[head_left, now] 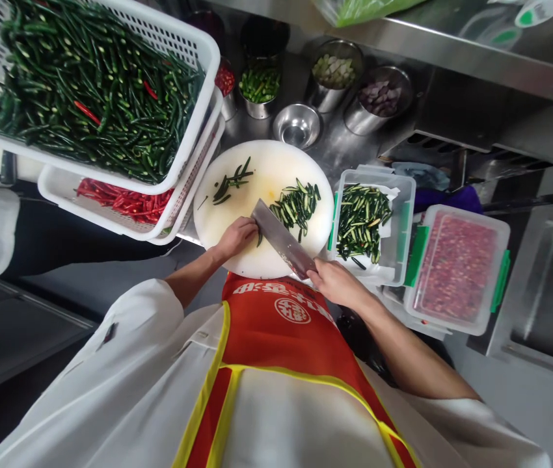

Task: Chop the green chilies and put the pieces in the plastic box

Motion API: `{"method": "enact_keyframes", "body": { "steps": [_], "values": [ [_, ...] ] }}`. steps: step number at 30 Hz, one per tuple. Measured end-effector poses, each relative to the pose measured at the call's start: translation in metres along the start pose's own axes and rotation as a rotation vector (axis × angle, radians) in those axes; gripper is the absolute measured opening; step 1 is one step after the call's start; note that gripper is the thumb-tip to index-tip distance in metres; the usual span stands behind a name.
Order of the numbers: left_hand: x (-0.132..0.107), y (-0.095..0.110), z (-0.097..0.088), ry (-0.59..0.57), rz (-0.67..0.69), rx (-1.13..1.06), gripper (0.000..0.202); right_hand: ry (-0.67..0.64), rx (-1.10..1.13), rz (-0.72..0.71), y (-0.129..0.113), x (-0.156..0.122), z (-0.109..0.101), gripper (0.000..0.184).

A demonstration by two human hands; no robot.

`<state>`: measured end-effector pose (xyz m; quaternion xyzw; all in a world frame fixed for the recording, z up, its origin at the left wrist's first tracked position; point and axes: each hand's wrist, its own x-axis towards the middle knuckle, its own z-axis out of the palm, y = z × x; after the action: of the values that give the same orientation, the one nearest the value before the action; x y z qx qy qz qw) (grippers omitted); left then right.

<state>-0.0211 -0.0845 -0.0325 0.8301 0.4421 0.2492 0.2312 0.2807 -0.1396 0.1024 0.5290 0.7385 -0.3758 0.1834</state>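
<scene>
A wide metal cleaver (pixel 280 238) lies angled across the round white cutting board (pixel 252 257), its handle closed in my right hand (pixel 331 281). My left hand (pixel 237 238) rests on the board with curled fingers beside the blade. A green chili (pixel 259 239) pokes out at those fingertips, mostly hidden. Cut green chili strips (pixel 296 205) are heaped on the right half of the board. Several whole green chilies (pixel 232 182) lie toward its upper left.
A white basket of green chilies (pixel 95 91) sits above a basket of red chilies (pixel 125 201). On the right are a tub of chili strips (pixel 362 221) and a lidded tub of reddish minced food (pixel 459 266). A metal bowl (pixel 297 125) and several metal pots stand behind.
</scene>
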Motion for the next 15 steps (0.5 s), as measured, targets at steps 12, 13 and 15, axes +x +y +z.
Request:
{"method": "enact_keyframes", "body": {
  "steps": [12, 13, 15],
  "values": [
    [0.0, -0.001, 0.003, -0.015, -0.007, 0.032, 0.028, 0.113, 0.084, -0.017, -0.017, 0.055, 0.019, 0.025],
    [0.0, 0.0, 0.003, -0.016, -0.009, 0.033, 0.027, 0.104, 0.115, -0.014, -0.01, 0.05, 0.02, 0.024],
    [0.001, -0.002, 0.001, -0.008, -0.031, 0.035, 0.025, 0.085, 0.19, 0.011, 0.003, 0.039, 0.022, 0.024]
  ]
}}
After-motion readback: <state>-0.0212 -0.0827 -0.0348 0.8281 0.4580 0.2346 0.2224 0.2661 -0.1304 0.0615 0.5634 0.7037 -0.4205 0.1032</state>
